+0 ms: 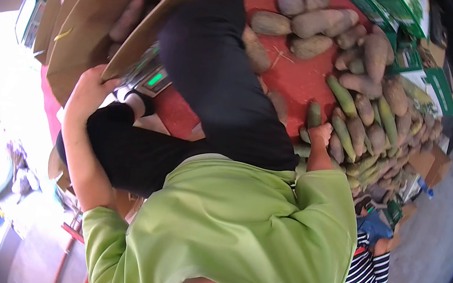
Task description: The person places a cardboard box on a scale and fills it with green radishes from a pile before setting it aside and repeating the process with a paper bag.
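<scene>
My left hand [91,88] is at the near corner of a big open cardboard box [85,22], its fingers closed on the edge. Inside the box lie several brownish-purple root vegetables [127,19]. My right hand [321,133] reaches down at the left edge of a large heap and is wrapped round a green radish [314,115]. Beside that hand lie more green radishes [343,136], mixed with long brownish roots [375,58]. Part of the held radish is hidden by my fingers.
A scale with a lit green display [155,79] is by the box, next to my left foot. Loose roots [310,46] lie on the red floor [298,73]. Green printed cartons [407,10] stand behind the heap. A person in a striped top [366,271] is at the lower right.
</scene>
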`<state>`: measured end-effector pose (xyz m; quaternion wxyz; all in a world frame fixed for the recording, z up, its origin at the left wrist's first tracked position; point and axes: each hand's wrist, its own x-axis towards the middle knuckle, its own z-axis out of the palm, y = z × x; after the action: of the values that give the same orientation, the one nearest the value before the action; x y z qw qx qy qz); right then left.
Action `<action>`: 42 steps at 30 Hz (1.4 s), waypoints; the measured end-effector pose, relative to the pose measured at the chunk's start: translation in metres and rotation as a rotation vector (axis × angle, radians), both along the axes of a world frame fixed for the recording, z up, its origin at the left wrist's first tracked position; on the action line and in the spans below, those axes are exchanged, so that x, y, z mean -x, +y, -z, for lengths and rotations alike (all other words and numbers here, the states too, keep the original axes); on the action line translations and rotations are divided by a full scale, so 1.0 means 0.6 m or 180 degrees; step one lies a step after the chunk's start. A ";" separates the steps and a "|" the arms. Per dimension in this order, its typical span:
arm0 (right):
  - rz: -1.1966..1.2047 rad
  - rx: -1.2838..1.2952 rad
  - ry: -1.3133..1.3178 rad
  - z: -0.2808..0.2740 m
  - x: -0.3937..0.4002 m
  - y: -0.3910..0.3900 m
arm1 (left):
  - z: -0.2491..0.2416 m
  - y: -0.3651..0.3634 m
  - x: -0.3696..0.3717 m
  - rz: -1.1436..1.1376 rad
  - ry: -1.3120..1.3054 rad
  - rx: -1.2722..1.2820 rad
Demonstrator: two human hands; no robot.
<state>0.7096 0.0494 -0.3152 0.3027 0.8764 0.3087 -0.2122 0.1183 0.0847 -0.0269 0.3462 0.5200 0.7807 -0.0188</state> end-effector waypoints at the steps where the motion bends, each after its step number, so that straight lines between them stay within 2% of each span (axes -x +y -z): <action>1: 0.0182 -0.0142 0.0054 0.019 -0.008 -0.008 | 0.002 -0.001 0.002 0.0058 0.0053 0.0023; 4: -0.0459 0.0043 0.0000 -0.043 0.037 0.007 | -0.006 0.003 -0.004 -0.0099 -0.0018 0.0140; 9: -0.0787 -0.0107 0.0047 -0.035 0.037 0.004 | -0.008 -0.001 0.000 -0.0030 -0.0030 0.0070; 11: -0.0673 -0.0498 0.0603 0.010 0.003 -0.003 | -0.009 -0.006 0.005 0.0015 0.0017 0.0028; 12: -0.0694 -0.0512 0.0609 0.031 -0.004 0.000 | -0.009 -0.008 0.008 0.0093 0.0049 -0.0016; 14: -0.0495 -0.1393 0.1945 0.059 -0.010 0.013 | -0.009 -0.012 0.011 0.0078 0.0057 -0.0004; 15: -0.0510 -0.1408 0.1941 0.047 0.006 0.035 | -0.009 -0.012 0.013 0.0077 0.0073 0.0008; 17: -0.1147 -0.1670 0.2248 -0.021 0.073 0.104 | -0.014 -0.015 0.012 0.0065 0.0045 -0.0026; 19: -0.0737 -0.2191 0.3326 -0.065 0.125 0.175 | -0.017 -0.018 0.014 0.0057 0.0027 -0.0061; 21: -0.1282 -0.2707 0.3738 -0.146 0.199 0.247 | -0.014 -0.024 0.016 0.0092 0.0222 -0.0084; 25: -0.2826 -0.3547 0.3321 -0.362 0.358 0.353 | -0.011 -0.031 0.023 0.0114 0.0172 -0.0256; 27: -0.3239 -0.3784 0.3846 -0.443 0.431 0.384 | -0.022 -0.025 0.018 0.0175 0.0117 -0.0192; 29: -0.3384 -0.3408 0.4502 -0.514 0.500 0.389 | -0.027 -0.024 0.017 0.0166 0.0071 -0.0215; 31: -0.4151 -0.3726 0.3995 -0.588 0.579 0.371 | -0.026 -0.025 0.017 0.0170 0.0011 -0.0227; 33: -0.4616 -0.3726 0.4553 -0.581 0.639 0.381 | -0.024 -0.028 0.019 0.0137 0.0004 -0.0344; 35: -0.4906 -0.3840 0.4652 -0.560 0.691 0.376 | -0.027 -0.024 0.018 0.0132 -0.0046 -0.0281; 36: -0.4897 -0.3831 0.4659 -0.552 0.704 0.372 | -0.029 -0.023 0.018 0.0126 -0.0090 -0.0223; 38: -0.4635 -0.3927 0.5332 -0.536 0.715 0.366 | -0.027 -0.026 0.020 0.0111 -0.0089 -0.0237; 39: -0.4630 -0.3916 0.5325 -0.528 0.710 0.370 | -0.026 -0.026 0.021 0.0096 -0.0088 -0.0262; 41: -0.3470 -0.3038 0.5758 -0.509 0.677 0.383 | -0.028 -0.029 0.022 0.0116 0.0019 -0.0286; 42: -0.2634 -0.2618 0.5967 -0.499 0.651 0.387 | -0.028 -0.030 0.021 0.0142 0.0136 -0.0314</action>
<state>0.3192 0.2815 -0.0160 -0.3183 0.2308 0.7322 -0.5560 0.1058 0.0665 -0.0099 0.3029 0.5532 0.7760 0.0009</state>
